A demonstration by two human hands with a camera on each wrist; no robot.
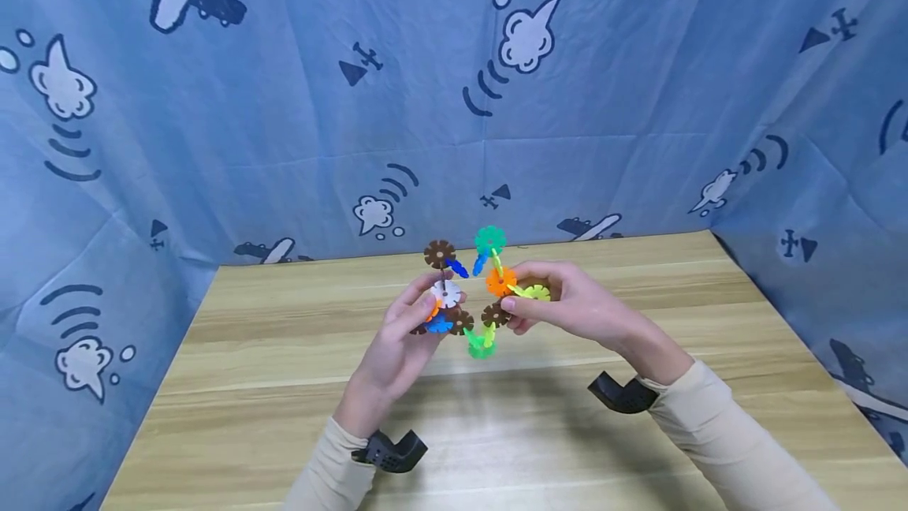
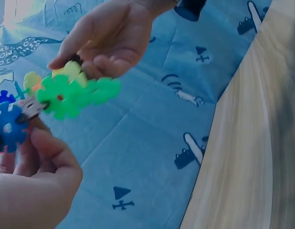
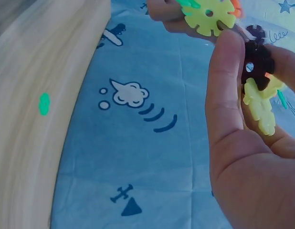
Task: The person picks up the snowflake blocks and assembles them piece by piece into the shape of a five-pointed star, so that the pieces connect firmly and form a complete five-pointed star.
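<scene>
Both hands hold up a chain of notched plastic snowflake discs above the table. The left hand [image 1: 400, 333] grips its left side, thumb near a white disc [image 1: 446, 294] and a blue disc [image 1: 439, 323]. At upper left, a brown disc [image 1: 440, 253] joins a dark blue disc [image 1: 457, 268] seen edge-on. My right hand [image 1: 578, 302] pinches the right side at a brown disc [image 3: 258, 67], beside an orange disc [image 1: 501, 281] and a yellow disc [image 1: 539, 292]. A teal disc [image 1: 490, 240] and a lighter blue disc [image 1: 481, 262] top that side. Below, a green disc [image 1: 481, 348] hangs between the hands.
The wood-grain table [image 1: 269, 385] lies under both forearms. A blue printed curtain [image 1: 440, 117] hangs behind and along the sides. Black wrist mounts [image 1: 397, 452] sit on the cream sleeves [image 1: 716, 424].
</scene>
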